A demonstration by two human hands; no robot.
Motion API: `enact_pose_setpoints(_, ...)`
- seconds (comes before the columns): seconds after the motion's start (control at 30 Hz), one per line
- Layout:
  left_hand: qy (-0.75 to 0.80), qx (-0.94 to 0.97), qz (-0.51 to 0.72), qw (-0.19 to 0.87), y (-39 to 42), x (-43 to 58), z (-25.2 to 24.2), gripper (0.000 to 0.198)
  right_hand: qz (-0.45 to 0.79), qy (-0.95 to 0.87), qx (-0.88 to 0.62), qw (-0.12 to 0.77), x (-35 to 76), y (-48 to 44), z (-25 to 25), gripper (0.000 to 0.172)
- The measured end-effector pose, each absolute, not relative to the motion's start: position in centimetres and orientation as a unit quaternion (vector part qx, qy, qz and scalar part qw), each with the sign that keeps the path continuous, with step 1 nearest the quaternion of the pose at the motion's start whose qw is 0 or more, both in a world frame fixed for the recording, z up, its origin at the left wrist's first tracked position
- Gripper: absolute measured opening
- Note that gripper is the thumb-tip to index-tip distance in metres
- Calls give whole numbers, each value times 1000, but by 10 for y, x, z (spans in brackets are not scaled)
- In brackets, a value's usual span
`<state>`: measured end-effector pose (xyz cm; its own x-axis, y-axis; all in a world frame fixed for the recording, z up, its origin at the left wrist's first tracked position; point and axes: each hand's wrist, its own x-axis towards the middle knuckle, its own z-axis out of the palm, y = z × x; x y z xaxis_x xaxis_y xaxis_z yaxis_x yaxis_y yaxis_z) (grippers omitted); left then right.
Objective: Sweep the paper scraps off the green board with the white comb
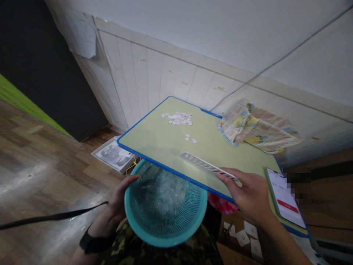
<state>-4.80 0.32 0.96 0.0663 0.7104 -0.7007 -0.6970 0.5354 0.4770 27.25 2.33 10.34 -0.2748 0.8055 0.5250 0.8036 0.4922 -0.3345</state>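
The left hand (117, 200) holds the side of a round blue-green basket (165, 241), with its thumb up by the rim and its other fingers hard to see. The basket sits low at the near edge of a table, above camouflage cloth (187, 254), and the table top hides a bit of its far rim. Inside the basket is a heap of clear, shiny plastic (168, 191). The right hand (252, 195) is closed around one end of a long white strip (198, 162) with a row of slots in it. The strip points left over the near part of the table (149, 138), which is pale green with a blue edge; I cannot tell if it touches the top. Past the strip lie three little white bits (194, 141), and farther back is a pile of white bits (180, 118). A crumpled, patterned cloth (245, 123) lies at the back right. A phone (284, 198) with a lit screen rests at the right end, near the right arm. Lower down, scissors (227, 232) lie beside white cards (242, 238).
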Motion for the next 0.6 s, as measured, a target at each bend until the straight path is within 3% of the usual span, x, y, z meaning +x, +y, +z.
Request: enact_pose_setpoints(0.6,477,-3,485,733,3,-49,10,39,56,-807,-484,332,262,28,104,16)
